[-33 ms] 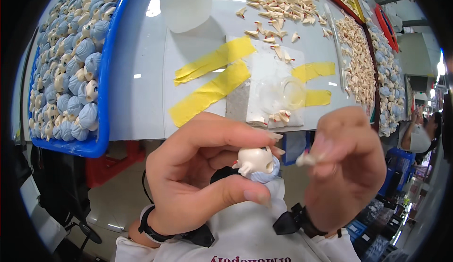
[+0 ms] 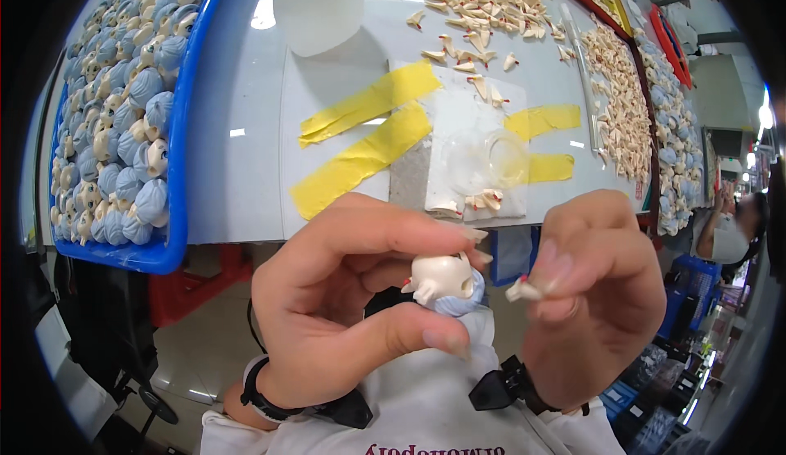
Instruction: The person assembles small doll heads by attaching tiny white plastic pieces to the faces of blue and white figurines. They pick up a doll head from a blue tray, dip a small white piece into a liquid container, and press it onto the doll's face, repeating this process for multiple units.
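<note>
Left hand: half closed in a C-shaped grip, the left hand [image 2: 303, 307] has the fingers curled over the far side of a doll head and the thumb along its near side.
Doll head: cream with pale-blue hair, the doll head [image 2: 442, 279] is held in front of the person, on the near side of the table edge; a small round hole shows at its right, and a red-tipped projection at its left.
Right hand: nearly shut at the fingertips, the right hand [image 2: 606, 275] pinches a small red-tipped cream piece [image 2: 524, 291], slightly blurred; the remaining fingers are folded in.
Gap: the pinched piece is just right of the doll head, apart from it.
Left arm pose: reaches in from the near left, palm turned to the right, a dark wristband [image 2: 266, 393] around the wrist.
Right arm pose: rises from the near right, fingertips pointing left toward the other hand, a black strap [image 2: 516, 381] at the wrist.
Table: white table [image 2: 237, 176] beyond the hands, with yellow tape strips [image 2: 364, 160] left and right of a clear round dish [image 2: 463, 164].
Far right: loose red-tipped pieces [image 2: 499, 4] scattered on the table.
Left: blue tray [image 2: 185, 144] filled with blue-haired heads [image 2: 123, 103].
</note>
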`<state>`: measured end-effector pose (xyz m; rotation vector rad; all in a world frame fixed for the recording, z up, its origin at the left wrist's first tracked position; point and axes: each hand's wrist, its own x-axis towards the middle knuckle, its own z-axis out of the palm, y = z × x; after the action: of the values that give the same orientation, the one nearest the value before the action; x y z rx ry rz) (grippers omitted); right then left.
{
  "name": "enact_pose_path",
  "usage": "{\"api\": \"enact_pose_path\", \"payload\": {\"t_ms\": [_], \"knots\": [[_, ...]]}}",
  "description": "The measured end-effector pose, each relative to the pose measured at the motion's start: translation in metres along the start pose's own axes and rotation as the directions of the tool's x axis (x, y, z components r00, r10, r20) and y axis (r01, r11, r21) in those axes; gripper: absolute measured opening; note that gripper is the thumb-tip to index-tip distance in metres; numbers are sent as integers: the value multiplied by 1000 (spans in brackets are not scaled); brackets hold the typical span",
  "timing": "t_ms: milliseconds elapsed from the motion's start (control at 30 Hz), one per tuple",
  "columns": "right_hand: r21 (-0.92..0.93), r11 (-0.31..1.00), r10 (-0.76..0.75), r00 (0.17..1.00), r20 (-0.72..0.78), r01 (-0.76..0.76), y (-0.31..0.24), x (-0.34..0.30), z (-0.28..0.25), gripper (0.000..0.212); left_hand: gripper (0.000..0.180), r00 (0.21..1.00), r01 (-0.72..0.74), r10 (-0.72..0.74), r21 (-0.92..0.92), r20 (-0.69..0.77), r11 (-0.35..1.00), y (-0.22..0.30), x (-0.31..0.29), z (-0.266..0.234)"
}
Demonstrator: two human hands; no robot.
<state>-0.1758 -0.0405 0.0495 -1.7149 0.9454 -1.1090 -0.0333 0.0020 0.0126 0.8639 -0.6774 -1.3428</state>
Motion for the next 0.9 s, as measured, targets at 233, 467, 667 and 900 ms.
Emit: {"api": "enact_pose_path", "payload": {"t_ms": [233, 467, 667, 900], "knots": [[-258, 961, -89, 995, 43, 97, 4, -14, 2, 11, 53, 976, -187, 159, 189, 150, 964, -9, -4, -16], [-439, 864, -259, 965, 34, 247, 3, -14, 1, 12, 55, 966, -247, 206, 316, 157, 916, -9, -11, -16], [-395, 872, -274, 957, 95, 289, 10, -10, -4, 21, 56, 941, -323, 232, 457, 246, 829, -2, -10, -18], [-351, 896, -260, 962, 81, 272, 10, -10, -7, 22, 54, 942, -320, 227, 454, 248, 831, 0, -13, -13]]}}
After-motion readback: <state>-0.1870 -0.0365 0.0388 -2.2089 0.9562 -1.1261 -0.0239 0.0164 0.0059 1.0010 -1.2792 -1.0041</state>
